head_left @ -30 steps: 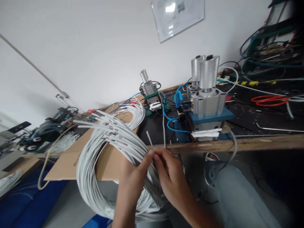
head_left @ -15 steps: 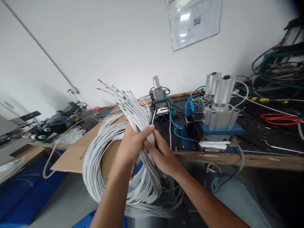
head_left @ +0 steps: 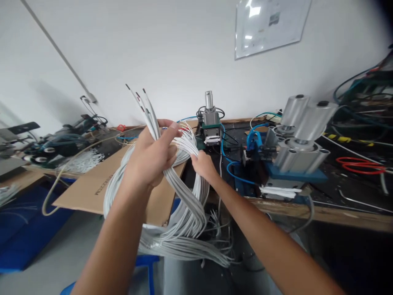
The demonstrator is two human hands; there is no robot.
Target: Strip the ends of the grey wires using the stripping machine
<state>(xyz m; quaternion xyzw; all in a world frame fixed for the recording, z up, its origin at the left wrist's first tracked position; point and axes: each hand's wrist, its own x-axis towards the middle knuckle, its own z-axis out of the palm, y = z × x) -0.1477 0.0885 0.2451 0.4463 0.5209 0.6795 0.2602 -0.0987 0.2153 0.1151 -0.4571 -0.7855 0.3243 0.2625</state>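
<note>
My left hand (head_left: 147,157) is closed around a bundle of white cables (head_left: 152,121), whose stripped, dark and reddish ends stick up above the fist. My right hand (head_left: 204,166) grips other strands of the same cables, to the right of the left hand and slightly lower. Below both hands the long cable coil (head_left: 190,205) loops down past the bench edge, partly hidden by my left arm. Its upper loops lie on a cardboard sheet (head_left: 89,178).
A small pneumatic machine (head_left: 211,116) stands at the back, and a larger one with two metal cylinders (head_left: 302,143) is on the right. Blue air hoses (head_left: 229,159) run between them. A red hose coil (head_left: 359,164) lies farther right. White scraps (head_left: 84,161) are piled at left.
My hands have moved apart; the left has lifted a smaller bundle up and left, while the right holds strands farther right. The view has shifted slightly.
</note>
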